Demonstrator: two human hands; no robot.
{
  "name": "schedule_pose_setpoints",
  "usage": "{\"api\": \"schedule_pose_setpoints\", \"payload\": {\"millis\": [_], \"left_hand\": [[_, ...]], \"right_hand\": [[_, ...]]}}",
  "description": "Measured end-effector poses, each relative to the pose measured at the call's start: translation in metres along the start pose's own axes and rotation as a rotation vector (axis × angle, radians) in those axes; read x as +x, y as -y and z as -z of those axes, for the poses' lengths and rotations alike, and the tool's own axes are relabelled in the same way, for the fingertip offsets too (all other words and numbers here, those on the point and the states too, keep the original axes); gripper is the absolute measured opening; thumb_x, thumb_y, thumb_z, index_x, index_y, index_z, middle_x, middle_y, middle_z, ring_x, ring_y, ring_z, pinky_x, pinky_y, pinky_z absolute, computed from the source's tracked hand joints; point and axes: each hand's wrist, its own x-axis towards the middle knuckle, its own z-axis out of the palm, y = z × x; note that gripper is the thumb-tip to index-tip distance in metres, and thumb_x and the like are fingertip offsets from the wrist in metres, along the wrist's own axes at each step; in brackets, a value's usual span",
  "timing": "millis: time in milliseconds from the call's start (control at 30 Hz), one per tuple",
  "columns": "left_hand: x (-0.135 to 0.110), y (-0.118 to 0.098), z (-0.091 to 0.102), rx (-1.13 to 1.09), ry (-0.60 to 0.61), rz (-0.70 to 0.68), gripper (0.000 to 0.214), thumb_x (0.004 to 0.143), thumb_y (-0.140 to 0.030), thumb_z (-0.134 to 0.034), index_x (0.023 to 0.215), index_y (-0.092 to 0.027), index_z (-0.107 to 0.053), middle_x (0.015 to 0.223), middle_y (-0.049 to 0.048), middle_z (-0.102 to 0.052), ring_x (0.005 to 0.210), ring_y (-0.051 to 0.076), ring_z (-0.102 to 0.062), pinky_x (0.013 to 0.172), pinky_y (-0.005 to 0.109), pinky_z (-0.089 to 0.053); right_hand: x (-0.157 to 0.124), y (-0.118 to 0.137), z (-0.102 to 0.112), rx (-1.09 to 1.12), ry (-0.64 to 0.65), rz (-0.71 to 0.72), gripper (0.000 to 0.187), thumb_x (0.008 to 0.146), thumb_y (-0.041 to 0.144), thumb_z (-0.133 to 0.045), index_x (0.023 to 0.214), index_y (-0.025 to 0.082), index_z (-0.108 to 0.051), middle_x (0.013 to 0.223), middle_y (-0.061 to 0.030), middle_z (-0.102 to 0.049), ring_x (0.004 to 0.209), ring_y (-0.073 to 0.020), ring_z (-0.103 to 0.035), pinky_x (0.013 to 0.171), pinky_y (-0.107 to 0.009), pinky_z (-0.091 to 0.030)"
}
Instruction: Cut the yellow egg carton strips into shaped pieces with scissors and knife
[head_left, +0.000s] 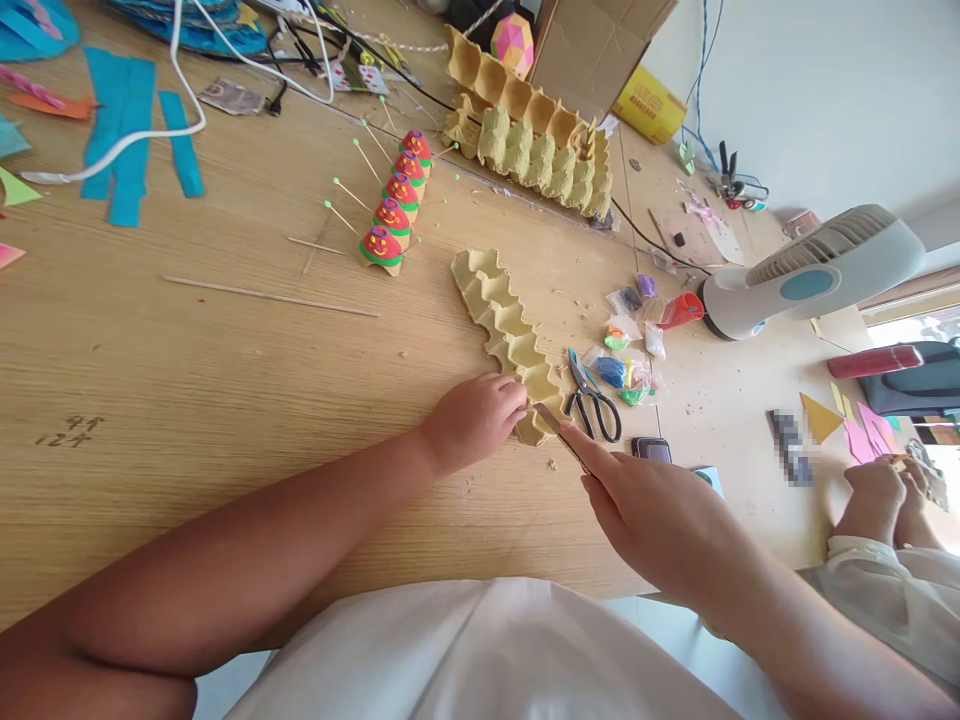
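A strip of yellowish egg carton (517,345) lies slantwise on the wooden table in front of me. My left hand (480,418) grips its left edge near the close end, fingers curled over the rim. In my right hand (651,505) is a slim knife (559,425), its blade tip touching the carton beside my left fingers. My right index finger stretches along the knife's back; the handle is mostly hidden in the palm. Just right of the carton lie scissors (594,398) with black handles.
Painted egg-carton cups (394,205) with pins stand further back, near more egg cartons (540,130). Bags of coloured clay (622,370), a phone (651,450) and a white fan (814,270) are to the right. Another person's hands (885,490) work at the far right.
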Motion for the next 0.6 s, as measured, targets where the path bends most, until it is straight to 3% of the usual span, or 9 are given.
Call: {"api": "schedule_pose_setpoints", "payload": {"millis": [133, 267, 400, 600], "left_hand": [[0.001, -0.001, 0.000, -0.029, 0.004, 0.014, 0.012, 0.094, -0.016, -0.056, 0.082, -0.018, -0.056, 0.083, 0.0039, -0.063, 0.084, 0.020, -0.058, 0.071, 0.032, -0.044], [0.000, -0.001, 0.001, -0.032, 0.003, 0.018, 0.013, 0.094, -0.015, -0.056, 0.082, -0.018, -0.056, 0.083, 0.0042, -0.063, 0.084, 0.020, -0.058, 0.071, 0.032, -0.044], [0.000, -0.001, 0.001, -0.021, 0.009, 0.011, 0.013, 0.095, -0.016, -0.056, 0.082, -0.018, -0.056, 0.084, 0.0040, -0.063, 0.085, 0.020, -0.058, 0.072, 0.032, -0.044], [-0.001, 0.000, 0.001, -0.019, 0.006, 0.008, 0.012, 0.095, -0.016, -0.055, 0.083, -0.018, -0.055, 0.083, 0.0034, -0.062, 0.084, 0.020, -0.057, 0.072, 0.032, -0.044]], "right_hand": [[-0.006, -0.002, -0.031, 0.242, -0.082, -0.021, 0.059, 0.100, 0.025, -0.037, 0.158, 0.023, -0.028, 0.087, -0.0022, -0.077, 0.067, -0.0188, -0.071, 0.050, -0.026, -0.038], [-0.004, 0.005, -0.053, 0.442, -0.105, -0.033, 0.059, 0.102, 0.027, -0.034, 0.160, 0.023, -0.025, 0.089, -0.0037, -0.077, 0.066, -0.0195, -0.071, 0.053, -0.027, -0.041], [-0.004, 0.010, -0.060, 0.545, -0.096, -0.032, 0.060, 0.103, 0.028, -0.032, 0.161, 0.023, -0.019, 0.088, -0.0027, -0.076, 0.070, -0.0202, -0.071, 0.056, -0.027, -0.043], [-0.006, 0.009, -0.060, 0.499, -0.172, -0.035, 0.060, 0.103, 0.028, -0.034, 0.161, 0.024, -0.020, 0.084, -0.0022, -0.076, 0.066, -0.0199, -0.070, 0.051, -0.027, -0.040]]}}
